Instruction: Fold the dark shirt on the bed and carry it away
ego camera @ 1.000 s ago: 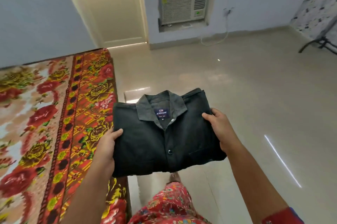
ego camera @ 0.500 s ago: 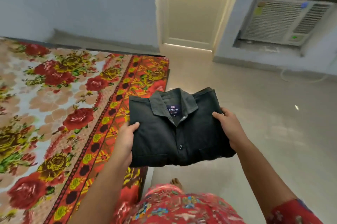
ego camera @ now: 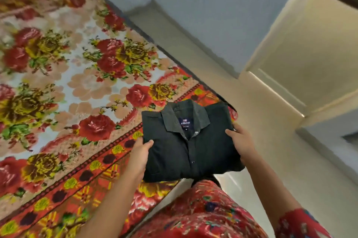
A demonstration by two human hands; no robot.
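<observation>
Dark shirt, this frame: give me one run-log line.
stage: carry | dark shirt: folded, collar up, lifted over bed corner | left hand: grips left edge | right hand: grips right edge

One folded shirt, two hands, one bed.

One dark shirt (ego camera: 186, 141), folded into a single square, sits at about five o'clock from the centre of the view. Two bare hands grip it: one left hand (ego camera: 138, 157) at its nine o'clock edge, one right hand (ego camera: 242, 143) at its three o'clock edge. One collar label (ego camera: 185, 122) shows at the shirt's twelve o'clock, and one button (ego camera: 193, 161) is clear on the placket. One floral bedspread (ego camera: 64, 92) fills the nine o'clock side. One cream door (ego camera: 310, 48) stands at two o'clock.
</observation>
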